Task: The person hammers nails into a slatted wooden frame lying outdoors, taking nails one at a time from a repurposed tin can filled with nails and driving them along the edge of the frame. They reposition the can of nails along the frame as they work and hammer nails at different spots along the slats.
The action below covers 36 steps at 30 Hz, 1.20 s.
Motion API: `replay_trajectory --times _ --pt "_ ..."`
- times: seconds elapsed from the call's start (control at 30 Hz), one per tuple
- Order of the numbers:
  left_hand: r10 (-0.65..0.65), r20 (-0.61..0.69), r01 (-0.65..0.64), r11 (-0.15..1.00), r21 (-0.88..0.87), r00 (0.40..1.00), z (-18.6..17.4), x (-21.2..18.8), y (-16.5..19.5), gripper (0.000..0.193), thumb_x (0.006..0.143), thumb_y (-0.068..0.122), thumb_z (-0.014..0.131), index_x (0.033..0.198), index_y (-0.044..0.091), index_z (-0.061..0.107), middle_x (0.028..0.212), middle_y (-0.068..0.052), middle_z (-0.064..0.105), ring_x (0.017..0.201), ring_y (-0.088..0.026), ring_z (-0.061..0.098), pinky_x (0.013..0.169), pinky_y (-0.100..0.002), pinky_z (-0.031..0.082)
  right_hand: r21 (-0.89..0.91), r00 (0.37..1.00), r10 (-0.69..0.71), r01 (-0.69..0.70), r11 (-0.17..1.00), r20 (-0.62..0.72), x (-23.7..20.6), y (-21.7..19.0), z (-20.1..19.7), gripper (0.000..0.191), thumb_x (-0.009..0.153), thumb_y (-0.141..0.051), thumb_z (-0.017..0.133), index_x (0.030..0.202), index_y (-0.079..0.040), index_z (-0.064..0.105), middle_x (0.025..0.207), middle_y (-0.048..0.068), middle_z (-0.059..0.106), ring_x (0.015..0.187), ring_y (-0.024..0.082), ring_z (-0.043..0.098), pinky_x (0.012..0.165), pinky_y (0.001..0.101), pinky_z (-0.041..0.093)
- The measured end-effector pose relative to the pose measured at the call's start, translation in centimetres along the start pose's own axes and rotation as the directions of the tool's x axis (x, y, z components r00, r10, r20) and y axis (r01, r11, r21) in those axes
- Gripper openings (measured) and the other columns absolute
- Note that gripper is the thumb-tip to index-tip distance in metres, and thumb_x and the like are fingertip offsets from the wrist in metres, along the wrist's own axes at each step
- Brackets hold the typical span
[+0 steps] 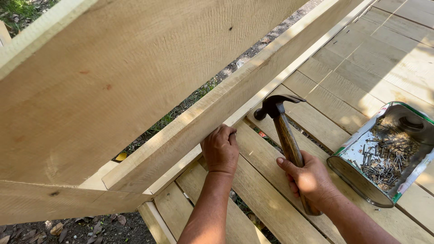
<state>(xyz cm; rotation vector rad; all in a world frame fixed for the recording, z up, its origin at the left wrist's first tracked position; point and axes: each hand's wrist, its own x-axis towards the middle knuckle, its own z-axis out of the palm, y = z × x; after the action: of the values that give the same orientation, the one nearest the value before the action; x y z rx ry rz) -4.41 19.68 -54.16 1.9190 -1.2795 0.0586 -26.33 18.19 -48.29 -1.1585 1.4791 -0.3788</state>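
Head view: left hand (220, 150) clenched, pinching at slanted board (212, 110) lower edge. Right hand (309, 178) gripping wooden-handled claw hammer (285, 135), head just right of that board. Cut-open tin of nails (384, 156) farther right, on plank deck (361, 77).

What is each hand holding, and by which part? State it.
The right hand has a closed grip on the hammer, low on its wooden handle. The left hand presses against the lower edge of the slanted board; a pinched nail cannot be told.

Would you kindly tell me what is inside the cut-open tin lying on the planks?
The tin holds a loose heap of nails; its bottom beneath them is covered.
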Motion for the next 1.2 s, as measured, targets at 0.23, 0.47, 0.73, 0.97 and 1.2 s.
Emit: replay_trajectory --times 0.23,0.47,0.73,0.97,1.2 --pt "-0.279 -0.006 0.277 0.958 -0.071 0.960 0.8 0.7 0.8 0.009 0.082 0.028 0.076 0.083 0.021 0.080 0.099 -0.001 0.078 0.102 -0.024 0.068 0.104 -0.047 0.035 0.042 0.999 0.049 -0.049 0.998 0.004 0.1 0.2 -0.1 0.039 0.088 -0.033 0.078 0.096 0.000 0.058 0.056 0.005 0.050 0.042 0.017 0.046 0.040 0.0375 0.040" --pt "-0.449 0.217 0.435 0.894 0.111 0.867 -0.7 1.6 3.2 0.012 0.090 0.036 0.070 0.090 0.028 0.079 0.097 0.005 0.078 0.104 -0.019 0.066 0.103 -0.046 0.031 -0.090 0.990 0.140 -0.142 0.986 -0.032 -0.7 -0.8 0.2 0.046 0.087 -0.039 0.078 0.114 -0.006 0.063 0.056 0.004 0.050 0.044 0.016 0.047 0.044 0.0362 0.044" --pt "-0.236 0.054 0.225 0.961 0.163 0.970 0.1 0.6 2.2 0.008 0.089 0.027 0.069 0.091 0.024 0.076 0.108 0.004 0.074 0.114 -0.023 0.062 0.103 -0.055 0.029 -0.195 0.984 0.174 -0.178 0.965 -0.034 -2.1 -2.0 0.7 0.047 0.091 -0.042 0.074 0.120 -0.007 0.062 0.057 0.004 0.050 0.046 0.016 0.047 0.049 0.0362 0.046" --pt "-0.180 0.035 0.172 0.969 0.177 0.983 0.3 0.3 1.9 0.009 0.087 0.024 0.070 0.093 0.021 0.075 0.115 0.003 0.072 0.120 -0.025 0.059 0.103 -0.061 0.027 -0.222 0.985 0.170 -0.173 0.959 -0.033 -2.4 -2.4 0.8 0.048 0.092 -0.043 0.073 0.121 -0.007 0.062 0.059 0.006 0.051 0.049 0.018 0.048 0.051 0.0389 0.045" --pt "-0.144 0.026 0.138 0.974 0.177 0.989 0.2 0.2 2.0 0.011 0.087 0.025 0.070 0.093 0.020 0.077 0.124 0.000 0.069 0.128 -0.026 0.055 0.107 -0.063 0.026 -0.251 0.996 0.083 -0.087 0.964 -0.026 -3.8 -0.8 1.3 0.055 0.090 -0.049 0.076 0.127 -0.013 0.060 0.066 0.010 0.057 0.058 0.022 0.056 0.059 0.0416 0.051"
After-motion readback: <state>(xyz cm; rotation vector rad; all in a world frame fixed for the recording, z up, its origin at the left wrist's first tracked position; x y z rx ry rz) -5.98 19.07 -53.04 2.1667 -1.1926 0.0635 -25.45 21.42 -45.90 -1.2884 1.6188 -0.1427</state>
